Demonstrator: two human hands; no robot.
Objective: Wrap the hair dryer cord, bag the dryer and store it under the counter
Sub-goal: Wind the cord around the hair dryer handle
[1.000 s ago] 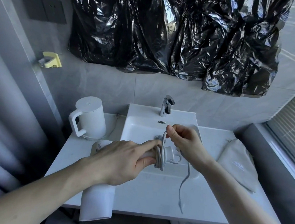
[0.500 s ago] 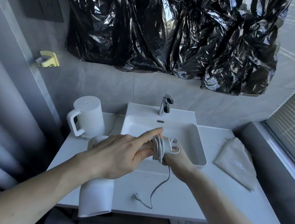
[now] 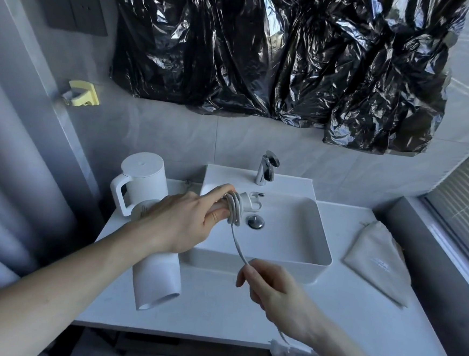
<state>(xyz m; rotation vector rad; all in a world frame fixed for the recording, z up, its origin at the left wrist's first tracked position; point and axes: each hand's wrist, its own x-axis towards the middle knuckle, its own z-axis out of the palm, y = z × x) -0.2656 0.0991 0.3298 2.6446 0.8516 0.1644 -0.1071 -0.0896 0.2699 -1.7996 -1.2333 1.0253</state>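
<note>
2 bare hands (image 3: 184, 224) | 1 white plastic hair dryer (image 3: 158, 281) | 1 white kettle (image 3: 140, 181) | 1 grey cloth pouch (image 3: 378, 262) | 1 chrome faucet (image 3: 266, 167) | 1 white rectangular sink (image 3: 317, 251)

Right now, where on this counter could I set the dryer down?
Bare counter runs along the front edge, between the sink and you. A smaller patch lies between sink and pouch. The left side is crowded by the kettle.

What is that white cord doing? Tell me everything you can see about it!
The cord is thin, white and looks rubbery. Several loops are wound tightly round the hair dryer handle, pinned there by the left hand. From the coil a loose stretch runs down over the sink to the right hand, which pinches it. A bit more shows below that wrist; its end is hidden.
</note>
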